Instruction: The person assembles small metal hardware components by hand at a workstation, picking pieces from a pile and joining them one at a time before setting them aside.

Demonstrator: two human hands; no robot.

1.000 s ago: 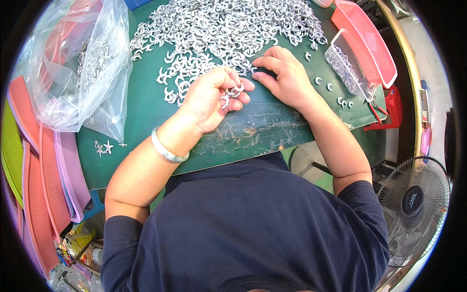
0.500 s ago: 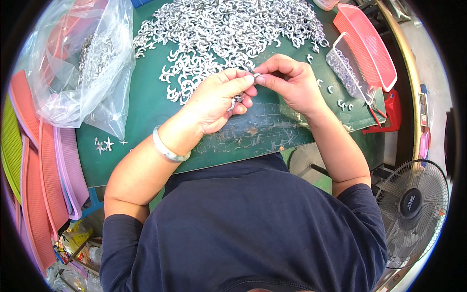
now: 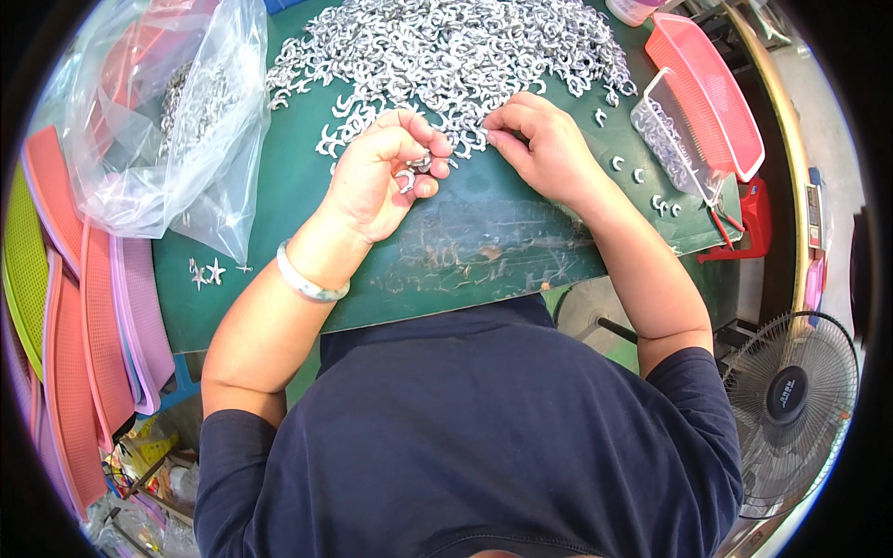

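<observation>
A large heap of small silver-grey crescent pieces [image 3: 446,56] spreads over the far part of the green table [image 3: 446,242]. My left hand [image 3: 377,172], palm turned up at the heap's near edge, has its fingers curled round a few of these crescents [image 3: 406,179]. To its right, my right hand [image 3: 544,149] pinches with thumb and forefinger at a crescent by the heap's near edge. Only part of that piece shows between the fingertips. The two hands are apart.
A clear plastic bag [image 3: 167,186] of metal pieces lies left, near small star-shaped pieces [image 3: 215,271]. On the right are loose crescents [image 3: 638,175], a clear tray [image 3: 704,186], a pink basket [image 3: 721,121] and a red-handled tool [image 3: 721,226]. Stacked baskets [image 3: 102,335] and a fan [image 3: 791,400] flank me.
My hands, which met over one crescent, have separated. The left moved left and turned its palm up with crescents in it; the right stays near the heap, its fingertips now at the heap's edge.
</observation>
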